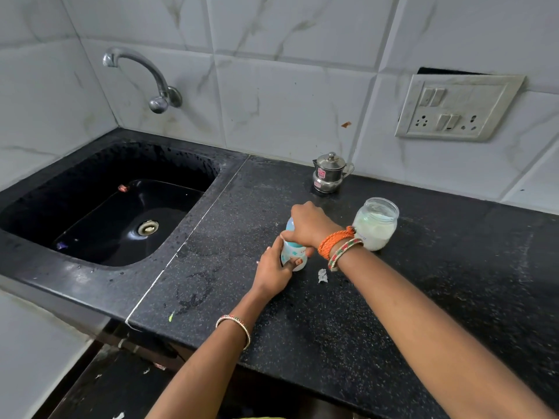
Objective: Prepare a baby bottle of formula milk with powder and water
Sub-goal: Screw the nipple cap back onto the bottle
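Note:
A small baby bottle (295, 254) with a pale blue and white print stands on the black speckled counter (393, 313). My left hand (273, 269) wraps around its lower body from the left. My right hand (308, 223) grips its top from above and hides the cap. Just to the right, an open glass jar (376, 223) holds white powder. A little steel pot with a lid and handle (330, 173) stands behind, near the wall.
A black sink (99, 201) fills the left side, with a wall tap (145, 77) above it. A switch and socket plate (458, 107) sits on the tiled wall at right. A scrap of torn foil (322, 276) lies beside the bottle.

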A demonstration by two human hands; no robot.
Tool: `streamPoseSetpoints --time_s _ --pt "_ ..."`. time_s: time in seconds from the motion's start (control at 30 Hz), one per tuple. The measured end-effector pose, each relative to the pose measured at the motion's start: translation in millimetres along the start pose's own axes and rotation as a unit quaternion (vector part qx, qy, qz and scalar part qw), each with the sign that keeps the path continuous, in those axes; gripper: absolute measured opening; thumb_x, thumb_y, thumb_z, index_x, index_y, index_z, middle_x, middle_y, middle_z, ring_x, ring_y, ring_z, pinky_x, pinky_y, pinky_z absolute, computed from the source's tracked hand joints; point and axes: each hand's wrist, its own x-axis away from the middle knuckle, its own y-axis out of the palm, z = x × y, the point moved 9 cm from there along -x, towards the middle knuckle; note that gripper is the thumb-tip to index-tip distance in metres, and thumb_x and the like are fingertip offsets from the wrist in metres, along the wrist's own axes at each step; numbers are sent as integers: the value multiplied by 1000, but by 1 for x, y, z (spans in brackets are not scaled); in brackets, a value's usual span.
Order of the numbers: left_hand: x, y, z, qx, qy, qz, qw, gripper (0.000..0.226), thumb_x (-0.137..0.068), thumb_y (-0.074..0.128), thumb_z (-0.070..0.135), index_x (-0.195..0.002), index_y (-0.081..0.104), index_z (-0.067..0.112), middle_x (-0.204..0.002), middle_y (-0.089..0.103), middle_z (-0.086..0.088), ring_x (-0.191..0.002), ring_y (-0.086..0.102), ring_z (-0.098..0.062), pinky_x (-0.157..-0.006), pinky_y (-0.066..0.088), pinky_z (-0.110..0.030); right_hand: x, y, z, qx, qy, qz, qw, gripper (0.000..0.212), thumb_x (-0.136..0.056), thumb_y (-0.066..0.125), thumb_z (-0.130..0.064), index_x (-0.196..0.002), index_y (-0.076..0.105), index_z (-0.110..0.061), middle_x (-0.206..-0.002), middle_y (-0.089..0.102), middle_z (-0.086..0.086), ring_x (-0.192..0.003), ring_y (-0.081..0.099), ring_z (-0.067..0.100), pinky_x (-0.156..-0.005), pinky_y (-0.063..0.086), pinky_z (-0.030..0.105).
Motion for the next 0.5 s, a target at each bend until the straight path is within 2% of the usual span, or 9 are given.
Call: streamPoseSetpoints --time_s 0.1,0.17,0.23,0.27,0.3,0.33,0.4,0.43,0.5 --pt "1 -1 0 -1 -2 14 1000 53 -81 61 7 -131 44 13 -116 65 -9 -106 59 -26 -89 48 -41 16 -7 -1 29 87 160 983 38 -94 50 -38 -109 54 -3 -107 67 14 -99 66 30 -74 51 36" --pt "3 -2 0 5 -6 21 1000 52 -81 60 4 -131 45 11 -117 64 -9 -106 59 -24 -89 48 -39 20 -5 0 18 97 179 979 46 -93 46 -45 -115 46 -5 -108 66 14 -98 65 32 -72 48 36" --pt "3 -2 -2 -1 -18 18 1000 50 -82 62 7 -130 47 7 -116 63 -8 -106 58 -22 -87 46 -33 15 4 3 -4 74 117 990 62 -89 47 -50 -132 32 -8 -124 52 20 -113 52 38 -85 44 44" --pt "3 -1 -3 -4 -21 14 1000 47 -83 65 11 -128 50 6 -115 63 -6 -105 58 -19 -86 44 -28 12 7 1 -24 41 71 996 65 -87 51 -46 -138 26 -13 -133 41 20 -122 41 39 -94 40 48" --pt "3 -2 -1 -5 -22 12 1000 46 -83 66 13 -126 50 6 -113 61 -1 -105 56 -15 -85 42 -24 9 10 -4 -63 -4 19 998 65 -87 54 -36 -141 24 -17 -139 34 18 -128 34 37 -101 36 47" --pt "3 -3 0 -1 -20 7 1000 46 -83 67 14 -125 50 8 -112 59 4 -105 54 -12 -86 41 -23 9 12 -9 -123 -47 -35 991 62 -87 55 -23 -142 27 -20 -141 33 14 -129 33 33 -102 35 40" --pt "3 -2 0 10 -10 -1 1000 47 -83 67 14 -126 47 15 -113 59 6 -109 56 -14 -93 44 -31 14 11 -9 -195 -86 -91 973 52 -85 52 -3 -134 45 -18 -137 43 10 -116 46 25 -84 39 23" --pt "4 -2 0 12 -8 -4 1000 48 -82 67 13 -126 47 17 -115 61 5 -111 57 -17 -95 46 -37 14 7 -3 -201 -87 -77 973 47 -84 52 0 -128 53 -17 -133 49 9 -112 51 24 -78 37 21" --pt "5 -1 -2 16 -5 -4 1000 49 -82 67 13 -126 46 19 -118 62 1 -113 58 -19 -97 47 -42 13 -2 10 -205 -82 -31 975 37 -83 62 -5 -118 62 -16 -125 59 8 -111 56 23 -80 37 23"
